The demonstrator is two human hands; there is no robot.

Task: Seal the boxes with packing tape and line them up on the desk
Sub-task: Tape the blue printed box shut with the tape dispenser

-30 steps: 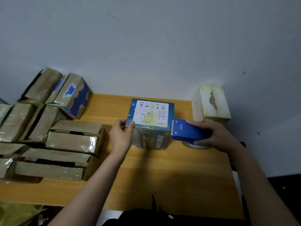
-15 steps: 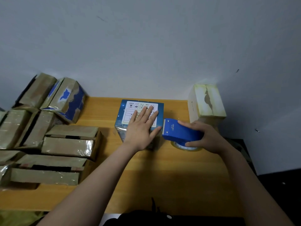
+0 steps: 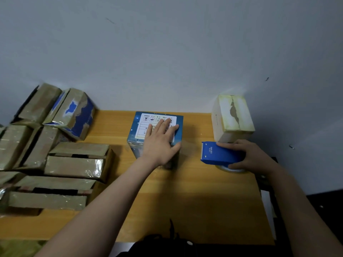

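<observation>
Toward the back of the desk [image 3: 185, 201], close to the wall, the blue box [image 3: 146, 125] stood upright in the head view with its printed label facing up. The left hand [image 3: 159, 143] lay flat on that top face, fingers straight and spread over the label, pressing down rather than gripping. The right hand [image 3: 250, 156] was curled round the blue dispenser [image 3: 217, 154], thumb on the near side. It rested on the desk to the right of the box, apart from it, with its toothed end pointing toward the box. A pale box [image 3: 232, 115] stood just behind the dispenser, against the wall. A pile [image 3: 74, 164] of tape-wrapped brown boxes filled the left of the desk, some with gaps between their flaps.

The box looked like thin printed card, probably light and fairly stiff at its edges, softer in the middle of each face. Its front carried a glossy film, so it could slide on the smooth wood when tape was pulled across. A flat palm on top seemed a sound way to pin it. For lifting, the two opposite side walls near the corners would likely take a grip best.
</observation>
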